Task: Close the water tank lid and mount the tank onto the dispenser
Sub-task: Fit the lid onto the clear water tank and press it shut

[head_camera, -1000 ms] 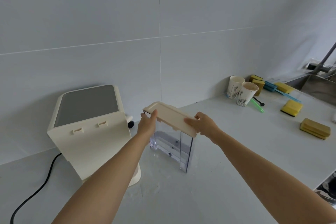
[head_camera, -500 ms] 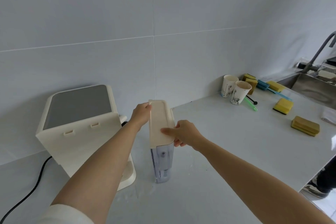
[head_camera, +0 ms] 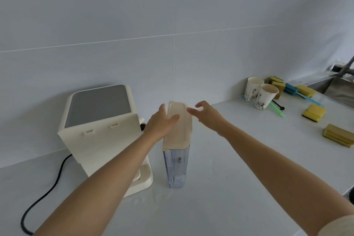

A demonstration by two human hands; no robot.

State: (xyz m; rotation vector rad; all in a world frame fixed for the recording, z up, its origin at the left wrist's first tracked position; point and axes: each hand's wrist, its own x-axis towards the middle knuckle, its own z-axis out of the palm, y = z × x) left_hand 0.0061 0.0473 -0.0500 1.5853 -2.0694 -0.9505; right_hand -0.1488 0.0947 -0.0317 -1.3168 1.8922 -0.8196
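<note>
The tank (head_camera: 176, 166) is a narrow, clear plastic box standing upright on the counter (head_camera: 239, 168), just right of the dispenser's foot and well in from the front edge. Its cream lid (head_camera: 180, 126) sits on top, covering the opening, its long side running toward the back wall. The dispenser (head_camera: 103, 130) is cream with a grey sloped top panel; it stands near the counter's back edge, its flat back plate with two small slots bare.

Bare forearms; cream sleeve cuff (head_camera: 337, 225) at right arm; left hand (head_camera: 160, 123), right hand (head_camera: 207, 116) ungloved.
</note>
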